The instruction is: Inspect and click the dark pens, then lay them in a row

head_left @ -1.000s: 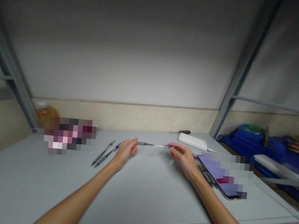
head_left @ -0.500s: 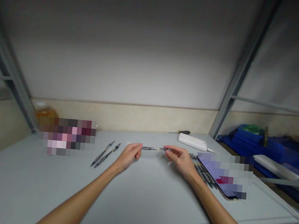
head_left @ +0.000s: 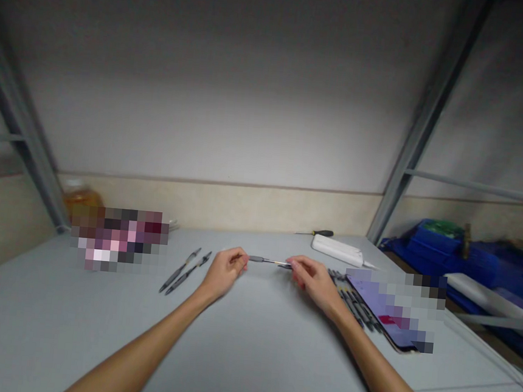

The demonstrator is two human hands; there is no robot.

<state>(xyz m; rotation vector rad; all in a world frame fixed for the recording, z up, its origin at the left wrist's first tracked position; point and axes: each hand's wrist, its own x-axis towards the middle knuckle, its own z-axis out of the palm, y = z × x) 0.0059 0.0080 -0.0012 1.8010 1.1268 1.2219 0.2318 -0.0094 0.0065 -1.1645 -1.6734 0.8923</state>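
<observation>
A slim grey and black pen (head_left: pixel 262 259) is held level above the desk between my two hands. My left hand (head_left: pixel 226 270) pinches its grey grip end. At the other end, my right hand (head_left: pixel 311 278) has its fingers closed around the dark part of the pen. Two similar pens (head_left: pixel 186 273) lie side by side at a slant on the desk, left of my left hand. Several more pens (head_left: pixel 358 307) lie in a row beyond my right wrist, partly covered by the arm.
Beside the row of pens lies a tablet-like device with a lit screen (head_left: pixel 382 307). Behind it are a white power strip (head_left: pixel 338 249) and a screwdriver (head_left: pixel 322 233). A bottle of amber liquid (head_left: pixel 82 198) stands at the back left. Metal posts (head_left: pixel 404 166) frame the desk (head_left: pixel 229 352).
My right fingers have shifted slightly on the pen's end and curled in more. My left hand keeps its pinch, and the view has moved very slightly.
</observation>
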